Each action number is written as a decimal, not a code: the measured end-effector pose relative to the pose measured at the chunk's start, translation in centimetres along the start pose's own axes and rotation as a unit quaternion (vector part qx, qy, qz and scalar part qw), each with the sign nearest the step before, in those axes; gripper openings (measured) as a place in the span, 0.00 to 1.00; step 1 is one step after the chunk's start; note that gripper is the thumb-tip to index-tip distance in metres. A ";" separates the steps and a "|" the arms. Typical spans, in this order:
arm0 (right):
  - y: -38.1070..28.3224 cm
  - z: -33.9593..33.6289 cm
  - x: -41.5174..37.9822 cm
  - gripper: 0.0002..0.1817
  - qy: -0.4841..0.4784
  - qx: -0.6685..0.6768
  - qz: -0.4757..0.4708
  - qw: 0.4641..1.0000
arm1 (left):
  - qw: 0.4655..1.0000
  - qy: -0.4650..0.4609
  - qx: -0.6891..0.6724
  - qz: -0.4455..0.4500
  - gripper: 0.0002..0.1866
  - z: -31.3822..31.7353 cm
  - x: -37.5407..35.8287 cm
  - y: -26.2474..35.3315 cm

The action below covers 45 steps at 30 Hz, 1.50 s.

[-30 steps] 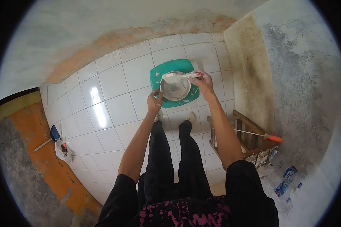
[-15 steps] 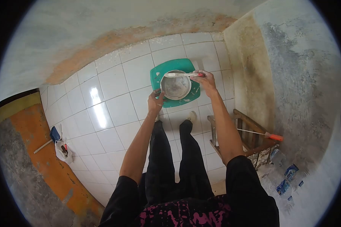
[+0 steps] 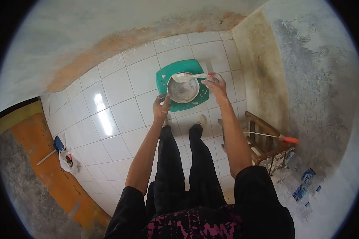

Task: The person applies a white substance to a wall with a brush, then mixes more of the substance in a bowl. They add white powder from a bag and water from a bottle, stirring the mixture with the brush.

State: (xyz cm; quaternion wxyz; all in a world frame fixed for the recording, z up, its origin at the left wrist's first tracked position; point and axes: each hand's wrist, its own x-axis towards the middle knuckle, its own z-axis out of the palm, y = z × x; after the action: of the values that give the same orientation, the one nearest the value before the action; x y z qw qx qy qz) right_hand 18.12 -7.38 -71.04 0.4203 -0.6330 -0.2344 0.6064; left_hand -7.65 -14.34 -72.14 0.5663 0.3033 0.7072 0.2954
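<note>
A green stool [image 3: 164, 79] with whitish splashes on its top stands on the tiled floor. On it sits a round metal bowl [image 3: 183, 92] with whitish, streaked insides. My right hand [image 3: 216, 86] is closed on the red end of a brush-like tool [image 3: 195, 76], coated in white, which lies level across the far part of the bowl. Its broad white end is above the bowl at the upper left. My left hand [image 3: 161, 107] is at the bowl's near left side, fingers apart and bent, close to the rim. Whether its fingertips touch the bowl cannot be made out.
A wooden frame [image 3: 263, 126] stands at the right, with an orange-handled roller [image 3: 288, 139] on it. Blue-labelled packaging [image 3: 307, 177] lies at the lower right. At the left are a white bag [image 3: 69, 162] and a blue item [image 3: 59, 144]. Walls rise ahead and right.
The tool in my right hand has turned, so its broad white face now shows. My left hand has moved slightly down and left, its fingers looser at the bowl.
</note>
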 end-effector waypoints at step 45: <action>1.9 -32.1 -49.1 0.18 0.598 -0.386 0.049 0.701 | 0.682 -0.586 0.260 0.352 0.11 38.5 -37.6 5.3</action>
State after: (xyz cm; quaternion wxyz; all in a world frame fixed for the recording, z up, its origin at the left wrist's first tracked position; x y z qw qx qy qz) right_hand 41.05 -55.96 -47.39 0.1604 -0.9799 -0.1159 -0.0236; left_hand 37.11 -36.79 -51.85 0.6177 0.7762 0.1205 0.0390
